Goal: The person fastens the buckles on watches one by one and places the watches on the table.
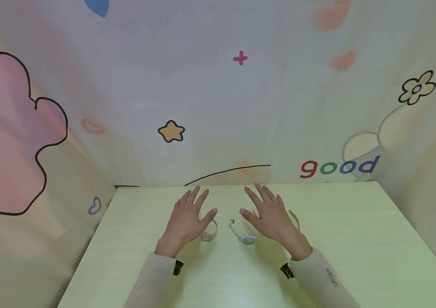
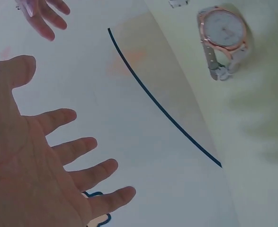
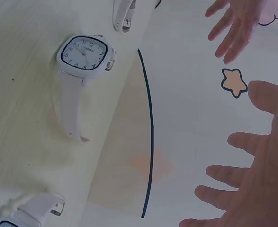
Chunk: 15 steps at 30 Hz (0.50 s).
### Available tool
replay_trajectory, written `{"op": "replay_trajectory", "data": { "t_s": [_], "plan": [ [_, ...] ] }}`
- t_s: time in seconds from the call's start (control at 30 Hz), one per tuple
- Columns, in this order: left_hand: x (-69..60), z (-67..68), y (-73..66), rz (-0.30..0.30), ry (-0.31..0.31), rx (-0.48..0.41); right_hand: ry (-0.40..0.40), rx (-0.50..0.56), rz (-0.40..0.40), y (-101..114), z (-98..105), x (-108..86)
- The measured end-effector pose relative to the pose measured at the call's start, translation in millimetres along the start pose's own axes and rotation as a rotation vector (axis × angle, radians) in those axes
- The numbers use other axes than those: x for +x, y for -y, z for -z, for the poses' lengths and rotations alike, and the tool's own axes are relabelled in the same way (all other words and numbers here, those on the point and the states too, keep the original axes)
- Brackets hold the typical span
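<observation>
Both hands hover over the table with fingers spread, holding nothing. In the head view the left hand is just left of a small watch with a rose-gold case; the left wrist view shows that watch beyond the palm. The right hand is above and right of a white watch, whose square-shaped dial faces up in the right wrist view. Another strap shows behind the right hand; a second white watch is partly cut off at the right wrist view's lower left.
A pale green table lies beneath the hands. Behind it and at both sides hangs a light curtain printed with hearts, a star, a flower and the word "good". A dark clip is at the left cuff, another at the right.
</observation>
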<state>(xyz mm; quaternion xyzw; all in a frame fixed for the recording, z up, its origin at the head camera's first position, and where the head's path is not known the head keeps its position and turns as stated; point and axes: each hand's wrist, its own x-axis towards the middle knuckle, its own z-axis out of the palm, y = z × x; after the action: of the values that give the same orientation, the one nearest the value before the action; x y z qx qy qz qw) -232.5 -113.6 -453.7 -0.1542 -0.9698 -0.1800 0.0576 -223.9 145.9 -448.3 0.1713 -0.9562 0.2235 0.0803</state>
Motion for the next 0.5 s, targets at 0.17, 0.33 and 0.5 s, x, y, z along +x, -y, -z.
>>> {"op": "replay_trajectory", "data": {
  "t_s": [0.17,0.33,0.5],
  "plan": [
    [-4.3,-3.8,7.7,0.026,-0.018,-0.061,-0.004,0.004,0.008,0.3,-6.9,1.5],
    [-7.1,-6.8,12.0,0.062,-0.022,-0.092,0.004,0.013,0.017,3.9,-13.3,2.9],
    [-8.3,-12.8,16.8,0.082,-0.02,-0.11,0.012,0.031,0.012,9.7,-20.3,5.5]
  ]
}}
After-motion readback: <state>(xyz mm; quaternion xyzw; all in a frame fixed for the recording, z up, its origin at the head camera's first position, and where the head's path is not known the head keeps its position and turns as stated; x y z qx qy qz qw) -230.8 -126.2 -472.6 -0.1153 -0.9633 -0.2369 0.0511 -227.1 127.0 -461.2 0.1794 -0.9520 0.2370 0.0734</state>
